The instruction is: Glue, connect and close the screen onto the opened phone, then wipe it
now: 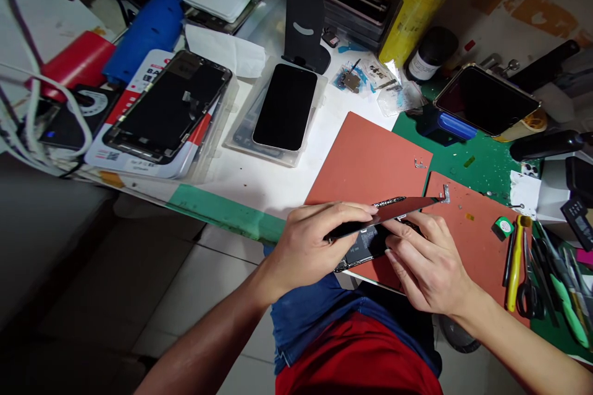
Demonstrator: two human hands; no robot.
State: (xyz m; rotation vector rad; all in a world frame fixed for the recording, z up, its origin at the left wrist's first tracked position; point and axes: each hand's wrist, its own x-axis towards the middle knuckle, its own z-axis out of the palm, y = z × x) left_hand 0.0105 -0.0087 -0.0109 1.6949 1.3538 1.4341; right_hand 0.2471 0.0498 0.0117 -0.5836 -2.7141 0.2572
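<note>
At the front edge of a reddish-brown mat [365, 154] lies an opened phone body [365, 245], its dark battery showing. Over it a phone screen [399, 208] is lifted and tilted on edge. My left hand [319, 237] grips the screen's left end, fingers over the top and thumb below. My right hand [428, 256] is bent in under the screen, its fingers close together at the phone's inside. What those fingertips pinch, if anything, is hidden. Beyond the screen's right tip stands a small metal bracket [445, 192].
A black-screened phone [286, 106] rests on a clear plastic case. Left of it, a detached screen assembly [171, 108] lies on a white-and-red box. Tweezers, scissors [529, 296] and a yellow-handled tool [516, 265] lie right. A mounted phone [486, 102] stands behind the green mat [463, 157].
</note>
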